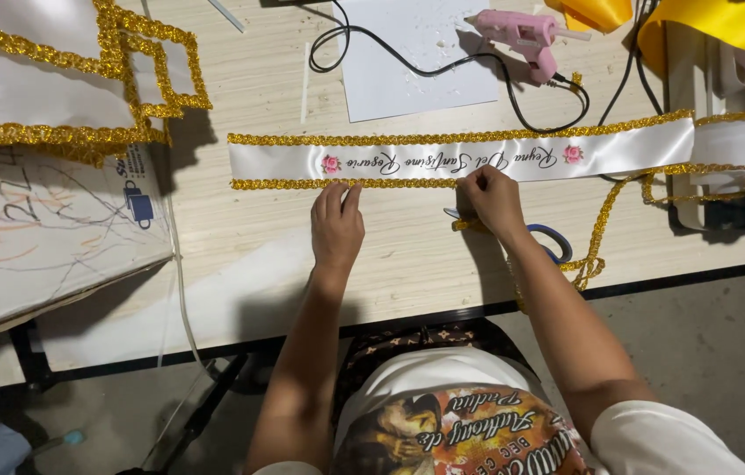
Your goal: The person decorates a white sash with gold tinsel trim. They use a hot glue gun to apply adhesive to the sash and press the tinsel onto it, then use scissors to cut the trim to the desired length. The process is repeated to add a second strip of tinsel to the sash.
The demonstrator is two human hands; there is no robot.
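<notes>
A long white satin sash [443, 158] with script lettering and two pink roses lies across the wooden table [249, 255]. Gold glitter trim [293, 184] runs along its upper edge and part of its near edge. My left hand [337, 224] lies flat with its fingertips pressing the near trim down. My right hand [491, 198] pinches the loose gold trim at the sash's near edge, where the glued part ends. The rest of that trim [596, 237] trails off to the right. Blue-handled scissors [552, 239] lie under my right wrist, partly hidden.
A pink glue gun [522, 35] rests on a white paper sheet [416, 53] at the back, its black cord [443, 66] looping across. More gold-trimmed white sashes [38, 88] lie at the left, yellow ribbon [724, 26] at the back right, and a scribbled board [38, 237] at the near left.
</notes>
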